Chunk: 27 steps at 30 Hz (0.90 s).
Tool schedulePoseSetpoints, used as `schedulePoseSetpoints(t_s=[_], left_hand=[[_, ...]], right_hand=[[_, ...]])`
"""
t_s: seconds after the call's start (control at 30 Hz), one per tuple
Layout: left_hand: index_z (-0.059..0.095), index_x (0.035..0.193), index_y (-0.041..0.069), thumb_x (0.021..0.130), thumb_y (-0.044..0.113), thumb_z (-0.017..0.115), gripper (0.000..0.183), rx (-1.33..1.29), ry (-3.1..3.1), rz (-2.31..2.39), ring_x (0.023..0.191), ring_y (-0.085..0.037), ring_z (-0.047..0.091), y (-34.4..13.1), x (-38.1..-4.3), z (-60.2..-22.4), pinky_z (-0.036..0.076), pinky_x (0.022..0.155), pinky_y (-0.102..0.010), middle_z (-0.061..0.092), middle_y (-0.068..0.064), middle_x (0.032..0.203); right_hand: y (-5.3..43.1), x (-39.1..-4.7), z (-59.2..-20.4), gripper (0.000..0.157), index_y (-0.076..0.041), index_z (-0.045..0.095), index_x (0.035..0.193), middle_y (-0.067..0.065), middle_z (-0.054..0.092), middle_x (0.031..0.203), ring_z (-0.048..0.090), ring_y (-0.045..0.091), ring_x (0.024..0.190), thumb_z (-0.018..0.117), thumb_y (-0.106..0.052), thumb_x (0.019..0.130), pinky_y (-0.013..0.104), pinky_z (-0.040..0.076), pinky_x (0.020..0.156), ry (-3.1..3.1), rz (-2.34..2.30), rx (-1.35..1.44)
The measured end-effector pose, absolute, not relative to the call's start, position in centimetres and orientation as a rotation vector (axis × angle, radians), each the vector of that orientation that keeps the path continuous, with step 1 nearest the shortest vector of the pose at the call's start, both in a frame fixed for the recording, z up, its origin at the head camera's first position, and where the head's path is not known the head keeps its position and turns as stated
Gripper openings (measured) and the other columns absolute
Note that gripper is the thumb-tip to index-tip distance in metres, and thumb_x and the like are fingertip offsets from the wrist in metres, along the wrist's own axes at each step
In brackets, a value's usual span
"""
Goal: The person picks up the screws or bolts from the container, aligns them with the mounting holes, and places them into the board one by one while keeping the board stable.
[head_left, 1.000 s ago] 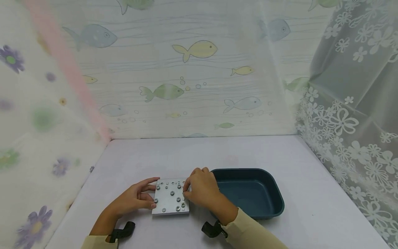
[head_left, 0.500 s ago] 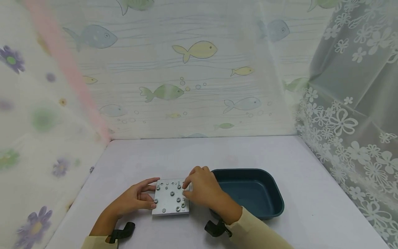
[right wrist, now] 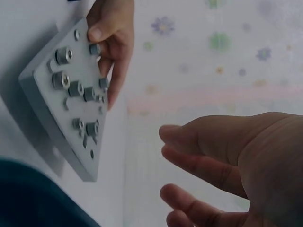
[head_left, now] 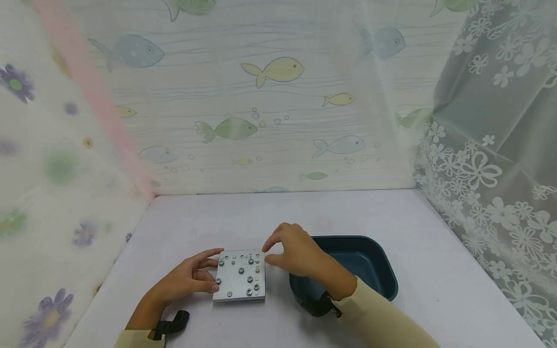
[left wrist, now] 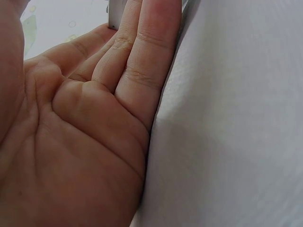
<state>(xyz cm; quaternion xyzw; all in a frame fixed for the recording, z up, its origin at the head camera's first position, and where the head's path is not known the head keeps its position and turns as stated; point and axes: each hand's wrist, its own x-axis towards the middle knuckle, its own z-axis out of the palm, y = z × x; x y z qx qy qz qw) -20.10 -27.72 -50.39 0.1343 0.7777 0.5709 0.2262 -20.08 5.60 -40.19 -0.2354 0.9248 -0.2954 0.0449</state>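
A silver metal plate [head_left: 237,284] lies on the table, studded with several cap screws [head_left: 241,270] and some holes and slots. My left hand [head_left: 187,278] holds the plate by its left side, the forefinger at the far corner and the thumb on the near part of the edge. In the right wrist view, that thumb [right wrist: 96,34] presses on the upper face of the plate [right wrist: 59,127]. My right hand [head_left: 298,253] hovers just off the plate's far right corner, thumb and fingers parted. Nothing shows between them in the right wrist view.
A dark teal tray [head_left: 389,270] stands right of the plate, partly covered by my right forearm. No contents show in its visible part. White cloth covers the table [head_left: 196,217]. Fish-patterned curtain [head_left: 278,145] hangs behind, lace curtain [head_left: 483,169] at the right.
My right hand has left the plate's right side, moving up and to the right, with its fingers spreading. A screw formerly behind its fingertips now shows. My left hand and the plate stay put.
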Motion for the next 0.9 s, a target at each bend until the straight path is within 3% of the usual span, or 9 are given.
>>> schedulePoseSetpoints(t_s=[0.47, 0.9], left_hand=[[0.03, 0.163, 0.013, 0.083, 0.014, 0.087, 0.098, 0.411, 2.148, 1.581, 0.098, -0.033, 0.076, -27.7, -19.9, -50.3, 0.056, 0.087, -0.031, 0.055, -0.026, 0.147], [0.03, 0.163, 0.014, 0.082, 0.015, 0.087, 0.099, 0.391, 2.152, 1.574, 0.098, -0.033, 0.076, -27.7, -19.9, -50.3, 0.056, 0.088, -0.03, 0.054, -0.025, 0.148]], right_hand=[[10.3, -22.3, -40.9, 0.012, -0.032, 0.08, 0.103, -0.008, 0.07, 0.101, 0.06, 0.014, 0.087, 0.08, -0.027, 0.092, 0.031, 0.053, 0.071, 2.669, -1.093, -0.744], [13.3, -24.0, -42.2, 0.012, -0.023, 0.081, 0.105, -0.011, 0.075, 0.093, 0.069, 0.01, 0.086, 0.078, -0.025, 0.094, 0.027, 0.056, 0.078, 2.468, -1.095, -0.896]])
